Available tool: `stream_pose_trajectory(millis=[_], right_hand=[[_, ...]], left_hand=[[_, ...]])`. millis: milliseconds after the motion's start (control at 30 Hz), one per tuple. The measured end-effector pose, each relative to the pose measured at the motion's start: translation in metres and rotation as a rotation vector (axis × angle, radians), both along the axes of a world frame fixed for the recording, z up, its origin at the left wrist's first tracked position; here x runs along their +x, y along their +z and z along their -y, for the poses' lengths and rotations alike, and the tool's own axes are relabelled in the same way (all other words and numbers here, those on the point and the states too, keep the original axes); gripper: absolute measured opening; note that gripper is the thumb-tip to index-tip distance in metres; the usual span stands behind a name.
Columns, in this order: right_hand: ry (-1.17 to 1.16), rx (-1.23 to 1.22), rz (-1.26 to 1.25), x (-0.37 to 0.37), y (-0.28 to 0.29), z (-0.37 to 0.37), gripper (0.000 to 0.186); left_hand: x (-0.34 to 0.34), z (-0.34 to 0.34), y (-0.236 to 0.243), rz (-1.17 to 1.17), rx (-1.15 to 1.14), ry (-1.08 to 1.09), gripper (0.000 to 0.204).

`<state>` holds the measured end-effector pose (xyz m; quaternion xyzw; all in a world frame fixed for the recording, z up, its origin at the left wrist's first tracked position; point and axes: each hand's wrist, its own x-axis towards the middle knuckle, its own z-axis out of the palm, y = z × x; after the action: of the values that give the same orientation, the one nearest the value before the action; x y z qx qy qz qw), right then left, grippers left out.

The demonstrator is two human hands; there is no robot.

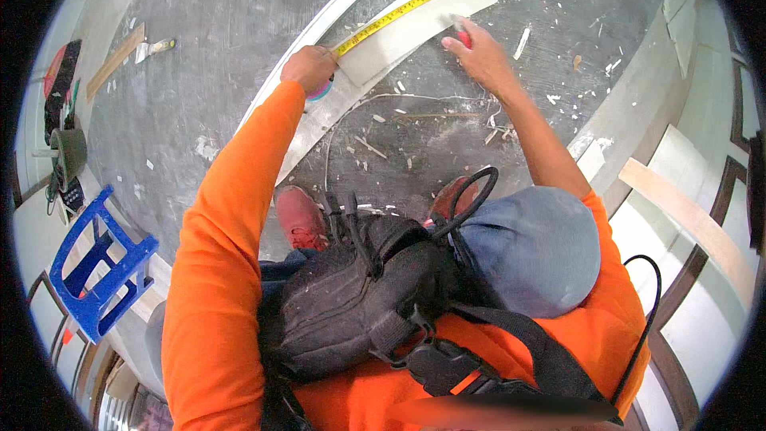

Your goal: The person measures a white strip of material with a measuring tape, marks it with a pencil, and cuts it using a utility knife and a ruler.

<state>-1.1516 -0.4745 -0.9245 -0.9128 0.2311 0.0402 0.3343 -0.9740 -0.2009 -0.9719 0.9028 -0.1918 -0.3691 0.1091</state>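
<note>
My left hand [309,69] is closed round a tape measure, whose case [321,89] shows only in part under the fingers. The yellow tape blade [408,6] runs out from that hand, up and to the right, along a short white board [435,12]. This board lies on a longer white strip [307,132] on the floor. Close to the short board's right-hand edge, my right hand [485,56] grips a small red-handled tool [463,37]. The tool's pale tip is blurred, so its kind does not show.
Scraps of white board [522,44] and a thin pale cord [399,96] litter the grey floor [231,24]. At the left are a blue plastic stool [108,271], a brush [155,49] and a wooden strip [116,62]. A pale plank [686,219] lies at the right.
</note>
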Motion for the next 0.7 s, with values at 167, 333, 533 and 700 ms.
stream_pose_trajectory(millis=[167,333,533,700], right_hand=[[0.077,-0.114,-0.107,0.035,-0.020,0.001,0.038],[0.173,-0.231,-0.175,0.037,-0.036,0.007,0.032],[0.381,-0.288,-0.085,0.054,-0.039,-0.005,0.025],[0.311,-0.272,-0.068,0.059,-0.048,-0.008,0.020]], left_hand=[[0.003,0.013,-0.012,0.071,0.002,-0.009,0.041],[-0.005,0.018,-0.001,0.112,-0.015,0.039,0.037],[-0.010,0.017,-0.002,0.136,0.013,0.058,0.036],[-0.011,0.017,-0.003,0.105,-0.040,0.057,0.037]])
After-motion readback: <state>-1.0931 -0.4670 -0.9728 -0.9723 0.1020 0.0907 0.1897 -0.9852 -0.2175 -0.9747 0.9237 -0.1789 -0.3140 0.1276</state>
